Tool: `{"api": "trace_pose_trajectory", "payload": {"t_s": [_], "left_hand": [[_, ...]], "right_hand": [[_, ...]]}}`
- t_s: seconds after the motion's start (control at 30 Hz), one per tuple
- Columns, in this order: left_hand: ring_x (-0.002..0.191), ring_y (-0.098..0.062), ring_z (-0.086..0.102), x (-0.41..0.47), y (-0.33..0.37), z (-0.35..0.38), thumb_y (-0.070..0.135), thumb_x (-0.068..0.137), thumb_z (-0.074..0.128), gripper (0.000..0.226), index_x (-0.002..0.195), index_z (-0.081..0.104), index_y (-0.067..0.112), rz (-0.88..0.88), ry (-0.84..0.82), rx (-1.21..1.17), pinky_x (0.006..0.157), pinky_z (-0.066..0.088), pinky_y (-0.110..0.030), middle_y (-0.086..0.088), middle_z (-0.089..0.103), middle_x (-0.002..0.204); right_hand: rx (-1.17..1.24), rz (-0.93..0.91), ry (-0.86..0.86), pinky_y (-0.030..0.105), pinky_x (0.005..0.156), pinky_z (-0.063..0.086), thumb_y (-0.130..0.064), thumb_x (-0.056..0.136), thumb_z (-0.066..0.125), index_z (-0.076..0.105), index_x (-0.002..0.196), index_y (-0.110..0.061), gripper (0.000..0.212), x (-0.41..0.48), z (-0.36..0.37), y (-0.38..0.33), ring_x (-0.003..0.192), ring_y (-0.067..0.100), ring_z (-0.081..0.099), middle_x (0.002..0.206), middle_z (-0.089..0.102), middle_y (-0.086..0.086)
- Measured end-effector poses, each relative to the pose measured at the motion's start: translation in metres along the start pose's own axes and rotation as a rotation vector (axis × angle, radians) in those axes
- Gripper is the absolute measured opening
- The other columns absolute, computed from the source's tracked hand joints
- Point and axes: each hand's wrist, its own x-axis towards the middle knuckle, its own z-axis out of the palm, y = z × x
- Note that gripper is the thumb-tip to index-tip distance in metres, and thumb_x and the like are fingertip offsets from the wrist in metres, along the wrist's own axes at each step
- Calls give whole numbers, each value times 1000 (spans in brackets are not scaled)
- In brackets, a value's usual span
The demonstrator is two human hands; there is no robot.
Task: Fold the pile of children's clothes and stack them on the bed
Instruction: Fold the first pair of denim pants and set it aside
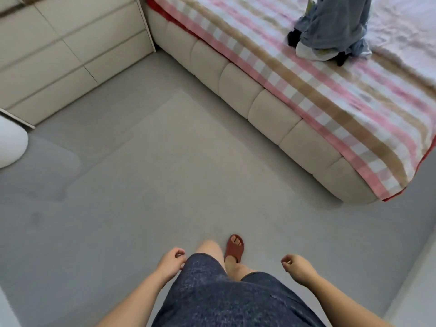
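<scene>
Shorts: closest to my view, dark blue shorts (224, 298) fill the bottom edge, with one foot in a red slipper (234, 247) planted on the grey floor (141, 173), well short of the bed (236, 83).
Left hand: my left hand (171, 261) hangs beside the shorts on the side away from the bed, fingers loosely curled around nothing.
Right hand: my right hand (296, 267) hangs on the side nearer the bed, likewise slack and empty.
Why idle: I judge nothing is within reach; both hands are well apart from the clothes.
Pile of clothes: the pile of clothes (330, 31) sits on top of the bed, on the pink plaid blanket (330, 109), back from the bed's padded side. A blue-grey garment drapes over it, with black and white pieces poking out beneath.
Why there: I take the bed as both work surface and stacking place.
Drawers: cream drawers (70, 55) stand against the bed's far corner, every front closed, contents hidden.
White object: a rounded white object (10, 142) lies well apart from the bed; I cannot tell what it is.
Progress: no folded stack shows on the bed, so folding looks not yet begun.
Next: I would close in on the bed's side and lift the top garment.
</scene>
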Motion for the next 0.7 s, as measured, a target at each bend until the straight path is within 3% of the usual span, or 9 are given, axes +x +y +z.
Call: {"api": "trace_pose_trajectory", "payload": {"t_s": [0.23, 0.37, 0.47, 0.6, 0.7], "left_hand": [[69, -17, 50, 47, 35, -56, 1, 91, 47, 11, 100, 52, 5, -83, 40, -53, 50, 36, -20, -12, 55, 96], [84, -21, 53, 88, 58, -105, 3, 88, 56, 6, 85, 57, 8, -87, 77, -23, 68, 36, -25, -13, 58, 89], [85, -18, 52, 115, 91, -147, 4, 89, 56, 9, 95, 62, 0, -89, 67, 44, 74, 38, -26, -13, 60, 92], [64, -18, 50, 144, 160, -197, 2, 89, 48, 9, 93, 55, 5, -73, 68, 2, 48, 34, -23, -10, 56, 84], [67, -16, 51, 172, 220, -221, 6, 92, 45, 9, 99, 51, 9, -10, 38, 54, 45, 32, -18, -10, 56, 93]], "right_hand": [[-3, -145, 26, 25, 83, 42, -20, 95, 44, 60, 116, -11, 27, 53, -70, -117, 106, 22, 58, 117, 63, 7], [11, -167, 30, 23, 82, 41, -21, 95, 44, 59, 117, -13, 28, 81, -97, -176, 107, 21, 57, 117, 62, 6], [31, -157, 30, 22, 81, 40, -20, 94, 45, 60, 116, -13, 27, 97, -120, -217, 106, 20, 58, 115, 63, 6], [54, -131, 64, 21, 79, 40, -20, 94, 47, 62, 113, -14, 25, 116, -153, -260, 105, 20, 58, 114, 65, 6], [96, -94, 107, 23, 81, 40, -20, 93, 49, 63, 108, -16, 22, 131, -181, -279, 104, 19, 58, 113, 65, 4]]}}
